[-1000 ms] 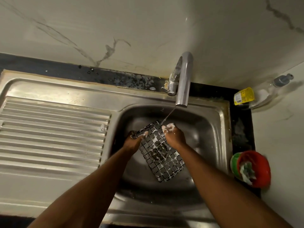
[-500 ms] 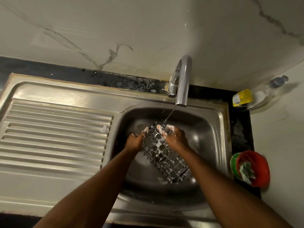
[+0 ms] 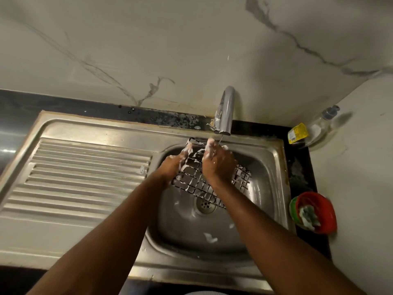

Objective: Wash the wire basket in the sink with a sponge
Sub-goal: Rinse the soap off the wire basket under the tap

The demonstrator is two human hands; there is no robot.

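soapy wire basket point(image 3: 192, 182) held tilted over the sink point(image 3: 266, 177), top edge under the tap point(image 3: 226, 111) trickle. left hand point(image 3: 174, 165) grips its left edge, right hand point(image 3: 219, 165) clamped on its top. sponge point(image 3: 308, 218) in red bowl point(image 3: 326, 209) on the bench, right.

The bottle's yellow label point(image 3: 297, 133) is too blurred.

brushed steel sink point(image 3: 274, 158), glossy chrome tap point(image 3: 226, 111), sudsy dark wire basket point(image 3: 197, 179).
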